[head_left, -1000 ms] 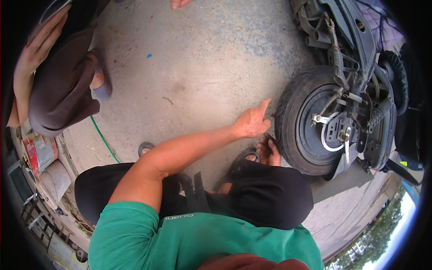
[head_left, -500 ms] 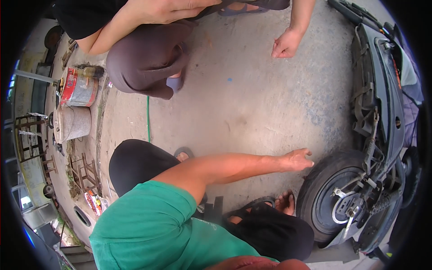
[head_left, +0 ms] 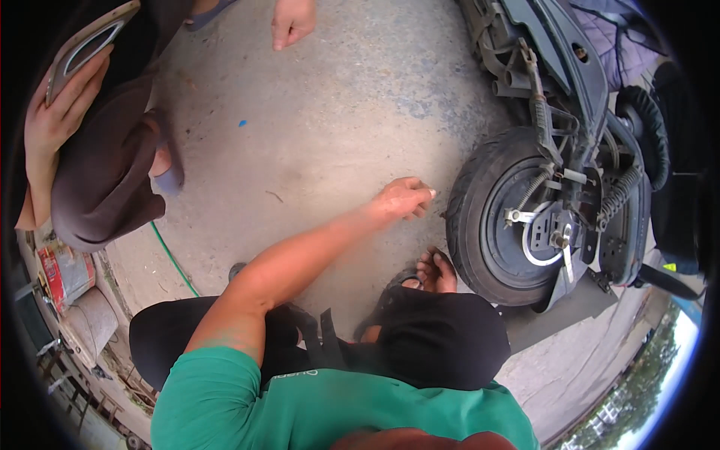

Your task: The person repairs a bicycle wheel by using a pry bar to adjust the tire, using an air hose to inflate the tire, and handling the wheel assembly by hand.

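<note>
My left hand [head_left: 405, 199] reaches over the concrete, just left of the wheel's tyre [head_left: 466, 217] and apart from it. Its fingers are loosely bent with gaps between them, and I see nothing in them. Beyond my right knee, my right hand [head_left: 442, 276], with dark-smudged fingers, hangs beside my sandalled foot [head_left: 409, 283]. Those fingers are partly spread, with no object visible; the rest of that arm is hidden. The wheel belongs to a dark scooter [head_left: 559, 90] on the right, with a grey hub, coil spring [head_left: 619, 199] and pale metal ring [head_left: 534, 236] exposed.
At the upper left a person's hand [head_left: 64, 112] holds a phone [head_left: 86, 49]; a second hand [head_left: 292, 22] shows at the top. A red-and-white bucket [head_left: 66, 274] and a pale bucket [head_left: 90, 322] stand at left. A green hose [head_left: 172, 259] lies on the ground.
The view has swung right, bringing the scooter further in. My left hand has drawn its outstretched fingers in somewhat, staying left of the tyre. The other person's phone has come into view.
</note>
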Tool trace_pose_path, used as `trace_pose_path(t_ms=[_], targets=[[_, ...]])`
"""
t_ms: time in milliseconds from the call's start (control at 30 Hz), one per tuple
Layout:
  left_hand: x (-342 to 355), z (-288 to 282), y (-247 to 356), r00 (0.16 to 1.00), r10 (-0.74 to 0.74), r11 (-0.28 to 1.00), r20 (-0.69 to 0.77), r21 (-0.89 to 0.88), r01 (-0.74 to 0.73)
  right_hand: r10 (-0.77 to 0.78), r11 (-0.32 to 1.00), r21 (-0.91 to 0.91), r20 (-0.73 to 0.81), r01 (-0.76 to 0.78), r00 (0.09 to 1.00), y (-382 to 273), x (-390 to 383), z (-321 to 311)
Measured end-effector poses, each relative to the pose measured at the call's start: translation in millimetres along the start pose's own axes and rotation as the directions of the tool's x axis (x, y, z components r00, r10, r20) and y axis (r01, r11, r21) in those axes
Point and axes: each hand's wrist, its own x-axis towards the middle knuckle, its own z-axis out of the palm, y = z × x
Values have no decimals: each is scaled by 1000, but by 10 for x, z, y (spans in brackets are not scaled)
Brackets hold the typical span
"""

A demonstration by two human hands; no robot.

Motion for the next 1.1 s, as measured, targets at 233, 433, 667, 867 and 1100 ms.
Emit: trace_pose_path(t_ms=[233,433,667,867,1100], targets=[[13,-207,187,998,6,999,-59,-53,-9,-61,997,53,25,60,998,47,-36,-107],[57,-250,462,987,108,991,-119,-69,-117,-39,998,53,-19,40,999,62,-59,-99],[23,327,279,955,269,960,127,47,-277,-8,995,100,-45,13,999,18,-94,-84],[40,435,280,938,300,953,175,-21,-301,13,981,193,-24,-8,1000,34,-108,-147],[28,340,507,964,253,953,86,153,-263,-13,985,169,-57,22,998,-35,-133,-141]])
